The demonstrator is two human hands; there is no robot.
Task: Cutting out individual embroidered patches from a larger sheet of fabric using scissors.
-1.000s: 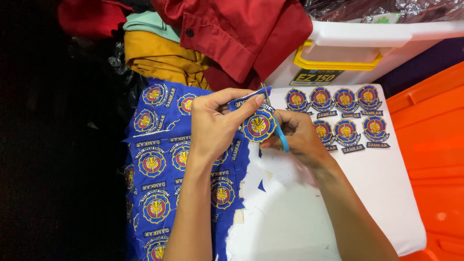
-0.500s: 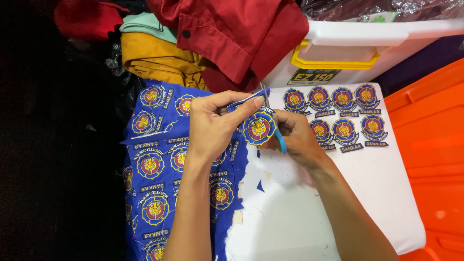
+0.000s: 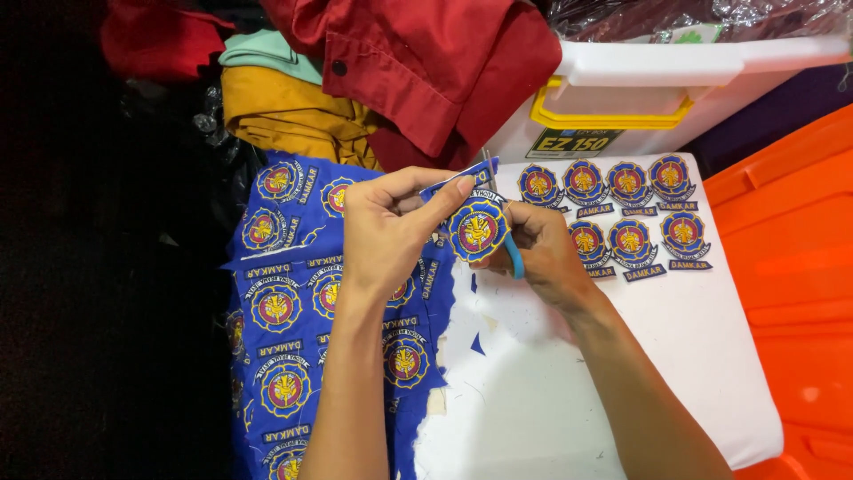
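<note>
My left hand pinches a round blue embroidered patch by its top edge, holding it just above the white board. My right hand grips blue-handled scissors whose blades reach up behind the patch. A blue cloth sheet covered with several identical round emblems lies under my left forearm. Several cut-out patches with small label strips sit in two rows on the board's far right part.
A white plastic box with a yellow handle stands behind the board. Red, mustard and teal garments are piled at the back left. An orange plastic surface borders the right. Blue scraps lie on the board.
Both hands with the patch have shifted slightly; the patch has turned a little between my fingers as the scissors work along its edge.
</note>
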